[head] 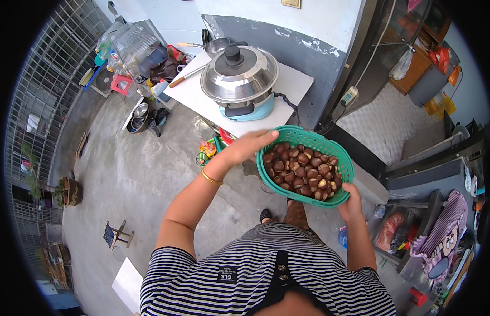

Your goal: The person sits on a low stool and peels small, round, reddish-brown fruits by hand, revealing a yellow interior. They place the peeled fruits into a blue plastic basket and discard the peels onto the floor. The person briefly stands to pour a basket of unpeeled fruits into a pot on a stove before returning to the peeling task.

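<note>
A green plastic basket (pixel 314 136) with a perforated wall is held in front of my body. Inside lie many brown chestnuts (pixel 302 168), several of them split and showing pale flesh. My left hand (pixel 252 146) grips the basket's left rim, thumb on top. On the opposite end, my right hand (pixel 351 203) holds the lower right rim. Beyond the basket, a steel wok with a domed lid (pixel 239 77) sits on a light-blue electric cooker (pixel 249 112). Both stand on a white table (pixel 296 83).
A long-handled ladle (pixel 217 46) and a wooden-handled utensil (pixel 181 81) lie on the table. A power cable (pixel 288 103) runs off its right side. Below are red and green basins (pixel 226 136). A small folding stool (pixel 117 235) stands at left; a doorway opens at right.
</note>
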A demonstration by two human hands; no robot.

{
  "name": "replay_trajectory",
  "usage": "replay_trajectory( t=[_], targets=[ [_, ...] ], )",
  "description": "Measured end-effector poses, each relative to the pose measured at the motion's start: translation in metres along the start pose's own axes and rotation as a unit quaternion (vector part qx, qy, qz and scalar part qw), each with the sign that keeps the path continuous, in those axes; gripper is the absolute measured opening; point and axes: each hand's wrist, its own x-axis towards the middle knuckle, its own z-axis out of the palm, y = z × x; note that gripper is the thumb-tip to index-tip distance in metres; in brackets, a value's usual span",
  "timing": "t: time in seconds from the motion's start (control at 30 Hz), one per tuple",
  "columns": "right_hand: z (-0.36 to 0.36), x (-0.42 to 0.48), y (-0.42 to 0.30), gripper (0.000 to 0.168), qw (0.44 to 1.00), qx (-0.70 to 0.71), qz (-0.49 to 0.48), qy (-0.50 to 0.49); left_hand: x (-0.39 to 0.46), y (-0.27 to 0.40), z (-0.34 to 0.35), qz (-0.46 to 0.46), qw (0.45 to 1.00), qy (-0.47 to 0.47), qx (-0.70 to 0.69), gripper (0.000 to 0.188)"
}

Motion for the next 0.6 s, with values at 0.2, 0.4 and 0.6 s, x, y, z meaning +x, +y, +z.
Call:
replay_trajectory(
  t=[0.2, 0.4, 0.6],
  targets=[
    [0.028, 0.044, -0.035, 0.056, 0.995, 0.001, -0.070, 0.069, 0.128, 0.030, -0.123, 0.160, 0.767, 0.516, 0.346, 0.052],
    [0.046, 0.082, -0.078, 0.058, 0.976, -0.090, -0.154, 0.123, 0.197, 0.043, -0.172, -0.010, 0.816, 0.435, 0.381, 0.072],
    [0.044, 0.124, -0.118, 0.057, 0.977, -0.123, -0.137, 0.106, 0.203, 0.043, -0.182, -0.039, 0.808, 0.430, 0.402, 0.053]
  ],
)
